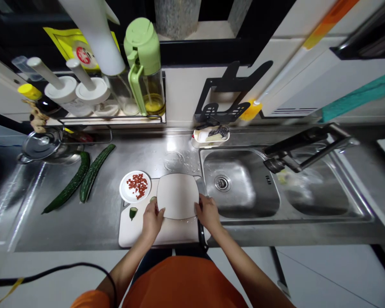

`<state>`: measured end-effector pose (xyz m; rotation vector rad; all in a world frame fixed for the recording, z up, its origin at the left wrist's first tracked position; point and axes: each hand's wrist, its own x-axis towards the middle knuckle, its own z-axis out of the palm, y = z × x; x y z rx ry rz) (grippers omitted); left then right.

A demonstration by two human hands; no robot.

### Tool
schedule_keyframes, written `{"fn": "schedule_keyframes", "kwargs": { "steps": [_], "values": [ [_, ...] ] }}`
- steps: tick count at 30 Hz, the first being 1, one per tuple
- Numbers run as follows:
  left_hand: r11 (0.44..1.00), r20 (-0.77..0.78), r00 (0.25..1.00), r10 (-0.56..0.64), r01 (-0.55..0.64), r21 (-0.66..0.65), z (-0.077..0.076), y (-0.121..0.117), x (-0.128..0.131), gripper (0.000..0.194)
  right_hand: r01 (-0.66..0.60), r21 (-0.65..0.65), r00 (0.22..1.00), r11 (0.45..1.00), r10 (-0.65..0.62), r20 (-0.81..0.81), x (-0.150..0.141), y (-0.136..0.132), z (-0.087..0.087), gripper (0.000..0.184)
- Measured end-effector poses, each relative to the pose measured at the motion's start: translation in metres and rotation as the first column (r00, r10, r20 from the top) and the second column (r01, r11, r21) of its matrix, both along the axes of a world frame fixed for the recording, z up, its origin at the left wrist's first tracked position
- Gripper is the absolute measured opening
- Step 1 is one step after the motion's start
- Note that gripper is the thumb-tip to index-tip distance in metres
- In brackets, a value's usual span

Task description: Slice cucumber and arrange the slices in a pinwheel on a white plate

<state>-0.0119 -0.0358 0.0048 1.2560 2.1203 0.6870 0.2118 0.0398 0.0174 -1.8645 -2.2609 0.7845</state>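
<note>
Both my hands grip a white, rounded-square plate by its opposite sides, above the cutting board; its upper face looks bare. My left hand is closed on its lower left edge, thumb on top. My right hand is closed on its right edge. Beneath is the white cutting board, partly covered by the plate. A cut cucumber end lies on the board, left of my left hand. A round white dish of chopped reddish bits rests at the board's upper left corner. A black knife handle shows below my right hand.
Two whole cucumbers lie on the steel counter at left, beside a lidded pot. A double sink with a faucet is at right. Behind stands a rack with a green-topped oil bottle and seasoning jars.
</note>
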Motion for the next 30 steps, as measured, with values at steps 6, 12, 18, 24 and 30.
{"fn": "schedule_keyframes", "kwargs": {
  "steps": [6,12,18,24,30],
  "values": [
    [1.000,0.010,1.000,0.007,-0.007,0.009,-0.009,-0.007,0.005,0.038,0.005,-0.045,0.994,0.999,-0.001,0.106,0.001,-0.003,-0.002,0.030],
    [1.000,-0.005,1.000,0.012,-0.012,-0.002,-0.014,-0.008,0.005,0.040,0.003,-0.065,0.978,0.998,0.011,0.208,-0.004,-0.002,-0.004,0.033],
    [1.000,-0.014,1.000,0.003,-0.004,-0.028,-0.020,-0.010,0.005,0.044,-0.001,-0.068,0.958,0.998,0.020,0.287,-0.009,-0.003,-0.004,0.030],
    [1.000,0.009,1.000,0.005,-0.005,0.025,-0.016,-0.014,0.001,0.045,-0.021,-0.052,0.946,0.998,0.037,0.323,-0.011,-0.004,0.000,0.027],
    [0.991,-0.100,0.992,0.081,-0.070,0.110,-0.015,-0.017,-0.027,0.037,-0.012,-0.053,0.942,0.999,0.029,0.334,-0.011,-0.006,-0.001,0.027]
  ]
}}
